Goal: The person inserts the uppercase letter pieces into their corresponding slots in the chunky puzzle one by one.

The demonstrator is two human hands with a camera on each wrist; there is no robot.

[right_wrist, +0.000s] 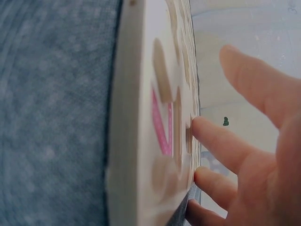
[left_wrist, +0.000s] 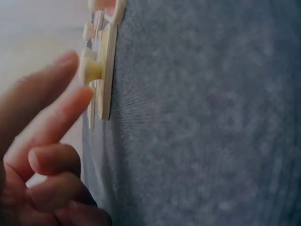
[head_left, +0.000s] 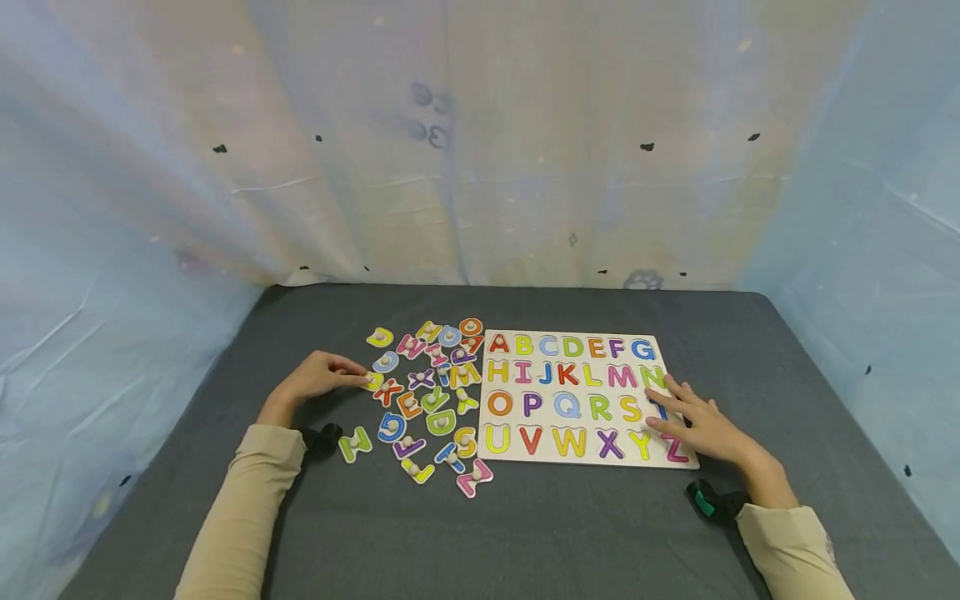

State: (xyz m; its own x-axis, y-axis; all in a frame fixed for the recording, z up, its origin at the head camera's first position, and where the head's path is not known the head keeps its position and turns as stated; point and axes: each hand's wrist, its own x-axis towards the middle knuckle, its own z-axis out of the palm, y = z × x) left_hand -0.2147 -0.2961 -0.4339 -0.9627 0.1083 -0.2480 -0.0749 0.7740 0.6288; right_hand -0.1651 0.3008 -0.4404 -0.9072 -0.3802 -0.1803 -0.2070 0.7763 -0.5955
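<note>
In the head view my left hand [head_left: 318, 377] reaches the left edge of a group of knobbed letter pieces. Its thumb and forefinger pinch the knob of a yellow letter piece [head_left: 372, 381], which lies flat on the cloth. The left wrist view shows the fingertips at that pale knob [left_wrist: 89, 68], the other fingers curled below. My right hand [head_left: 705, 423] rests with spread fingers on the right edge of the white alphabet board [head_left: 592, 460], partly covering the last letters. Coloured letters A to Z run in rows across it.
Several loose letter pieces, among them a green D [head_left: 441, 422], an orange E [head_left: 409, 405] and a pink Z [head_left: 475, 478], lie left of the board. A green piece [head_left: 355, 444] sits near my left wrist. Grey cloth [head_left: 525, 533] covers the table, with pale curtains behind.
</note>
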